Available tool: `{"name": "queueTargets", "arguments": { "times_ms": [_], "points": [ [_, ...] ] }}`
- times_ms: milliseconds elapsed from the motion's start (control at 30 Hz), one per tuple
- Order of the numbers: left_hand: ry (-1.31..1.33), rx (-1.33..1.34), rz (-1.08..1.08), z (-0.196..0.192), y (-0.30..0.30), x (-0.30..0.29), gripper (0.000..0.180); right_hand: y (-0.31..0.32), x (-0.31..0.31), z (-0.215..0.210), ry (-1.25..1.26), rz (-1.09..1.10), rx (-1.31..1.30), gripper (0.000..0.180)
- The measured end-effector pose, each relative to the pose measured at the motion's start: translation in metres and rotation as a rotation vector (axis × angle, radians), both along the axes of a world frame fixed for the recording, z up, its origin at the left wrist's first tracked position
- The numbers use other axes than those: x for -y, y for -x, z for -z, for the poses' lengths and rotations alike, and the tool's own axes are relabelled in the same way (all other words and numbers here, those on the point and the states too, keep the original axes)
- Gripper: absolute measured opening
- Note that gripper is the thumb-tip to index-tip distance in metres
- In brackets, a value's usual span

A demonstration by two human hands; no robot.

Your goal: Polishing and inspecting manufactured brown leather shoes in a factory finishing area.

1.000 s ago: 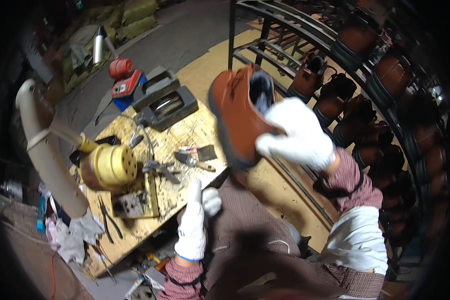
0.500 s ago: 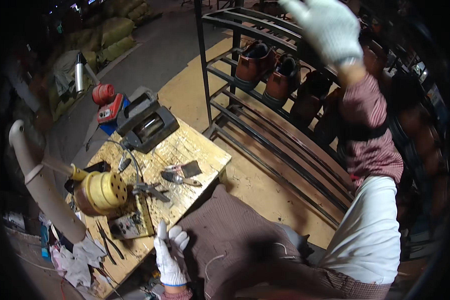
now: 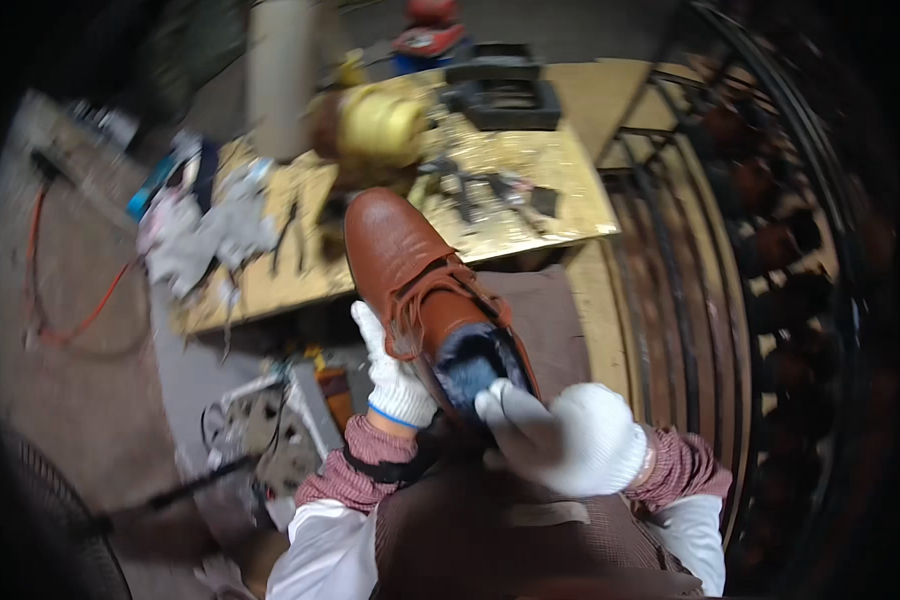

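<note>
A brown leather lace-up shoe [image 3: 395, 240], dark fluffy lining showing in its opening, is held up in front of me with its toe pointing away. My left hand [image 3: 398, 378], in a white knit glove, grips its left side; some fingers are hidden beneath the shoe. At the heel end, my white-gloved right hand [image 3: 582, 440] is closed on the collar, its fingertips at the edge of the opening. That hand is slightly blurred. Just beyond the toe stands a yellow drum-shaped part [image 3: 382, 125] on the workbench [image 3: 570, 210].
Pliers [image 3: 288, 235], grey rags [image 3: 235, 220] and a black block-like fixture [image 3: 505, 95] lie on the bench. A metal rack [image 3: 660, 260] with several shoes runs along my right. An orange hose [image 3: 75, 335] curves across the floor at left.
My right hand has come down from over the rack and now holds the shoe. My left hand has risen to grip it too. The view has swung left toward the bench.
</note>
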State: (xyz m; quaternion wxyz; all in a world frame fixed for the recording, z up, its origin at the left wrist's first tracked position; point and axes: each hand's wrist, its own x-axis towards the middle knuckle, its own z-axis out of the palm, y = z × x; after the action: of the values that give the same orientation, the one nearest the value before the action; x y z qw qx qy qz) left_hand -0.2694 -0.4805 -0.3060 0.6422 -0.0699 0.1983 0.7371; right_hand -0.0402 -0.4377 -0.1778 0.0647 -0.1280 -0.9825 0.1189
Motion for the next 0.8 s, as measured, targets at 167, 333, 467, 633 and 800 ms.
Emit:
{"name": "queueTargets", "arguments": {
  "times_ms": [167, 333, 467, 633, 800],
  "points": [
    [0.180, -0.390, -0.155, 0.061, 0.066, 0.040, 0.077, 0.023, -0.024, 0.023, 0.201, -0.096, -0.171, 0.056],
    [0.148, -0.405, -0.308, 0.059, 0.095, 0.030, 0.073, 0.021, -0.036, 0.029, 0.248, 0.230, -0.224, 0.050],
    [0.092, -0.394, -0.397, 0.057, 0.112, 0.000, 0.069, 0.002, -0.030, 0.052, 0.211, 0.321, -0.228, 0.049],
    [-0.262, -0.211, -0.400, 0.105, 0.160, -0.035, 0.067, -0.009, -0.023, 0.069, 0.256, 0.411, -0.196, 0.046],
    [-0.176, -0.305, -0.411, 0.055, 0.133, -0.009, 0.064, -0.005, -0.034, 0.073, 0.253, 0.428, -0.182, 0.046]
  ]
}}
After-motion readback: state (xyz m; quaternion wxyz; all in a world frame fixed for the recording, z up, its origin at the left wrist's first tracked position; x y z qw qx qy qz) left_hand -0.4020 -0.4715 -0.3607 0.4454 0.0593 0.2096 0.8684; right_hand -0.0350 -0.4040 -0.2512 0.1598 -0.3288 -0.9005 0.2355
